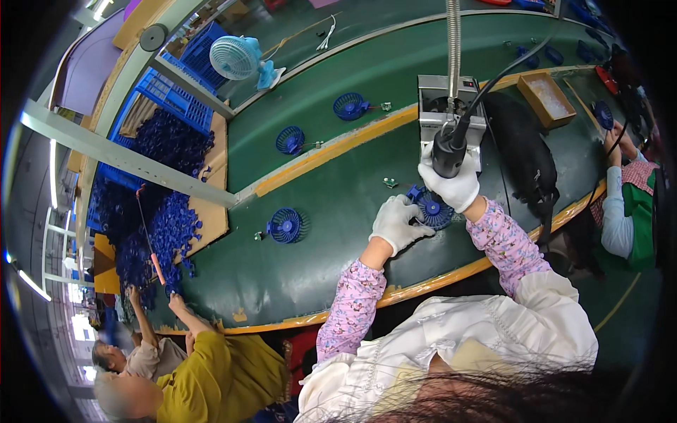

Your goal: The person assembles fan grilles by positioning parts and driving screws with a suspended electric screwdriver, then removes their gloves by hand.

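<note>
With gloved fingers closed on its edge, my left hand (pixel 398 224) steadies a round blue fan housing (pixel 436 213) on the green table. My right hand (pixel 457 189), also in a white glove, is wrapped round a black electric screwdriver (pixel 449 154) that hangs from a coiled metal hose. The screwdriver sits just above and beyond the housing; its tip is hidden by my right hand. A small green circuit board (pixel 389 182) lies beside the housing. Directly behind the screwdriver stands a metal box-shaped machine (pixel 431 116), partly covered by it.
Another blue fan housing (pixel 285 225) lies to the left; two more rest on the green belt (pixel 310 106) beyond the yellow-taped ledge. A long black item (pixel 522 144) and an open cardboard box (pixel 525 92) are right. Co-workers sit on both sides; blue parts (pixel 169 218) heap at left.
</note>
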`<state>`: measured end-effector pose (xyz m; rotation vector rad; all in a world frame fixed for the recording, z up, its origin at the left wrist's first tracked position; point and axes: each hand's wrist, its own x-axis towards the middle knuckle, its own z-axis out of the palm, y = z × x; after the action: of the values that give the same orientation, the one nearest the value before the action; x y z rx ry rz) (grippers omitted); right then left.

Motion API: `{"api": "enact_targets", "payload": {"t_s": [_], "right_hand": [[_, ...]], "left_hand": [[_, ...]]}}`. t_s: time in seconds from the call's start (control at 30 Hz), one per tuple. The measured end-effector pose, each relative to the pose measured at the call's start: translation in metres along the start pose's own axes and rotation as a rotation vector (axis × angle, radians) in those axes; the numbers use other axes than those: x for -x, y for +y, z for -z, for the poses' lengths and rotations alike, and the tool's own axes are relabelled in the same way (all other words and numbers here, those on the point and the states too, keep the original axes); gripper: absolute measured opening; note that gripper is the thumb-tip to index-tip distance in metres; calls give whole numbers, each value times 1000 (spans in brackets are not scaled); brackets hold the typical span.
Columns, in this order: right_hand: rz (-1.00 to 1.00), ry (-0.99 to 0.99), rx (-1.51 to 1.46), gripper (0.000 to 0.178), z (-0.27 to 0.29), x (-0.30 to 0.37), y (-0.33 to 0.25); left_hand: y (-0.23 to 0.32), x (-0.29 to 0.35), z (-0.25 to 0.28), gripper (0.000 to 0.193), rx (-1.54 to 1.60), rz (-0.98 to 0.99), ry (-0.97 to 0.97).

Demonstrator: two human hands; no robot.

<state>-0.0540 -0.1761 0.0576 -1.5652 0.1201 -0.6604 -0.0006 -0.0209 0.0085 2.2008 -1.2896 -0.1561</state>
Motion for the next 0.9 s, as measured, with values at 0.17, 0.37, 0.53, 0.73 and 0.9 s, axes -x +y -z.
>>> {"api": "enact_targets", "payload": {"t_s": [0.17,0.37,0.53,0.73,0.9], "right_hand": [[72,-96,16,21,-1,-1,0],[81,-16,-18,20,-2,-1,-11],[244,167,-95,17,12,-26,-53],[245,209,-26,17,14,-38,-40],[229,75,3,21,-2,-10,-47]], "left_hand": [[-5,3,-9,29,12,13,-3],[-6,2,-9,28,8,-39,23],[-6,6,-9,29,-7,-53,22],[-6,4,-11,29,3,-57,34],[-6,6,-9,29,7,-77,45]]}}
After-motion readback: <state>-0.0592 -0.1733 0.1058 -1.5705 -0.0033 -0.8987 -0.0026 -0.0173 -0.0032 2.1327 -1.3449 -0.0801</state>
